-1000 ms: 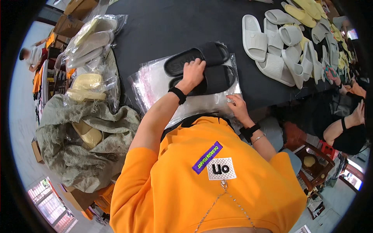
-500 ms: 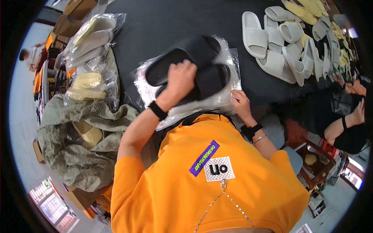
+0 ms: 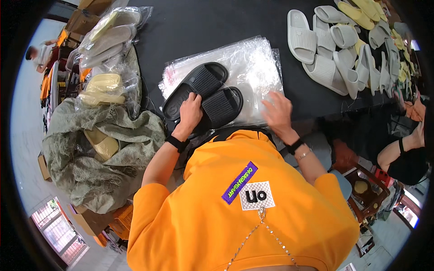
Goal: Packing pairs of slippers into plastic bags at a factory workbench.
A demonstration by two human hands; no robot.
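Observation:
A pair of black slide sandals [image 3: 221,106] lies side by side on a stack of clear plastic bags [image 3: 253,58], with the toe ends pointing up and to the right. My left hand [image 3: 191,110] grips them by their inner edges near the heels, and its fingers hide part of the nearer sandal. Over the right edge of the bag stack is my right hand [image 3: 276,112], slightly blurred. Its fingers look loosely apart, with nothing seen in them. The sandals' ribbed straps face up.
The table [image 3: 199,27] is black. Loose grey slides [image 3: 302,36] and yellow slides [image 3: 352,16] are heaped at the far right. Bagged slides [image 3: 104,86] line the left side, beside a grey-green cloth sack [image 3: 77,176]. Another person's arm [image 3: 402,147] shows at right.
The sandals have come down and toward me onto the bags, turning strap side up in my left hand. My right hand has risen slightly from the bags' near right corner.

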